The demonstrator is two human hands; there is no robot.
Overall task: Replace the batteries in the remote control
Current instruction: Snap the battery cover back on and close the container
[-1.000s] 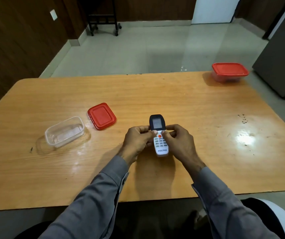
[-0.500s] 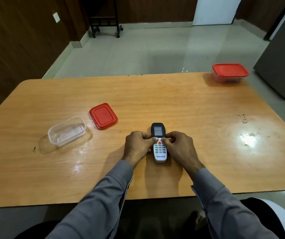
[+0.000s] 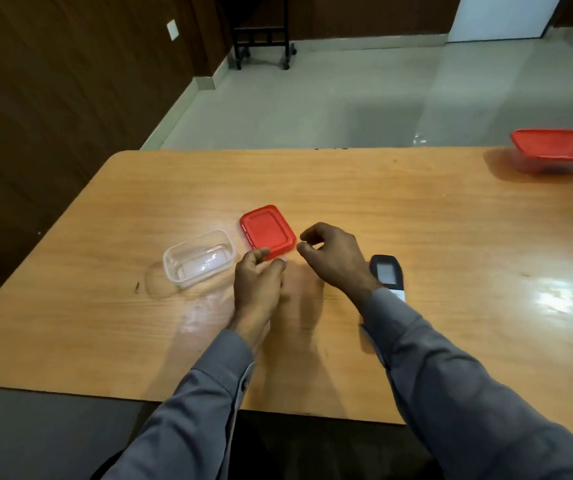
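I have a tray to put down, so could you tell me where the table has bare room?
The table is bare between the remote and the far closed box. It is crowded around the red lid, clear tub and both hands.

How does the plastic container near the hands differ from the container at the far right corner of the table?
The near container is open, its red lid lying flat on the table beside it; the far container has its red lid on. The near container looks empty and sits close to the left hand; the far one sits out by the table's far right corner, its contents unclear. Both are rectangular, clear-walled tubs with red lids.
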